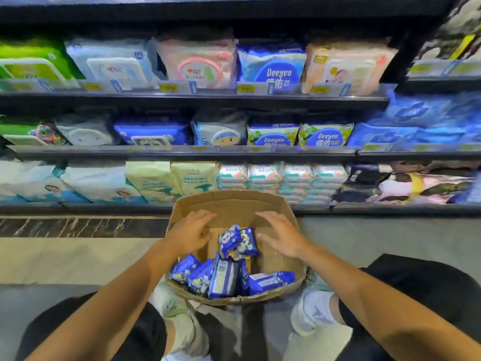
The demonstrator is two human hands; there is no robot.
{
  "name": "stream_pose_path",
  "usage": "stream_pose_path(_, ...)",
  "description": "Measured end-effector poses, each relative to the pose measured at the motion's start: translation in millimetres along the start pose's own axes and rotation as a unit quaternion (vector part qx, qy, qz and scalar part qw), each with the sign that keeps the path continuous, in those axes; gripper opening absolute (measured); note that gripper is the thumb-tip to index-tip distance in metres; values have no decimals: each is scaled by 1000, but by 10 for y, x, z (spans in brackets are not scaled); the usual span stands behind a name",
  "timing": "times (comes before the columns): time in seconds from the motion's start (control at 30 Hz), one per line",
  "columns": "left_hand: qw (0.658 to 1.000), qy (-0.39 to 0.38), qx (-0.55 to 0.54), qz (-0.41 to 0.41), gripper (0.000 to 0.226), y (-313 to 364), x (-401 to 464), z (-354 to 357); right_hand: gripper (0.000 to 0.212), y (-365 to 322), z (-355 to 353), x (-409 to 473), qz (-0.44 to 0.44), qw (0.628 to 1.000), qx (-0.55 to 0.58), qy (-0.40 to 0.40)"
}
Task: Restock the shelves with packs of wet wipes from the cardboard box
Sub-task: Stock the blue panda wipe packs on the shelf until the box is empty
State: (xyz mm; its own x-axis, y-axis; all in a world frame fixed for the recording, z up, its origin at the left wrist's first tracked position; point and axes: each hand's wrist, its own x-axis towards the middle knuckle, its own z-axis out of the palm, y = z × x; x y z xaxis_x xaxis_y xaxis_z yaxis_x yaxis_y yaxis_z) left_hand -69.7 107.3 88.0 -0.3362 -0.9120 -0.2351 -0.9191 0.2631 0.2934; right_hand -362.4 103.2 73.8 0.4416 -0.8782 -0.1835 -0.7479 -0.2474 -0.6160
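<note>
The tall black metal shelves (197, 152) run across the whole view and look closely packed with wipe packs of many brands on every tier, so from this view I cannot tell which gap the stock is meant for. Restocking seems part done at most, judging by the contents of the open brown cardboard box (231, 201) on the floor before the lowest shelf: its far half shows bare cardboard, while several small blue plastic packs of wet wipes (223, 278) lie heaped against its near wall, and two more blue packs (238, 241) stand together near the middle. The left hand (191, 231) and right hand (282, 237) reach into the box on either side of that pair, fingers spread, holding nothing.
</note>
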Motion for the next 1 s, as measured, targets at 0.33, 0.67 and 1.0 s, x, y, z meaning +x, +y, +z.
stream_pose_path(0.33, 991, -131, 3, -36, 59, -395, 839, 820, 67, 704, 665, 754, 136, 985, 33, -97)
stream_pose_path(0.67, 955, -282, -7, -91, 72, -868, 1613, 1684, 68, 1386, 1582, 1413, 292, 938, 118, -143)
stream_pose_path(1.0, 967, -219, -120, -55, 106, -1038, 2010, 2185, 62, 1599, 2198, 1729, 393, 894, 200, -77)
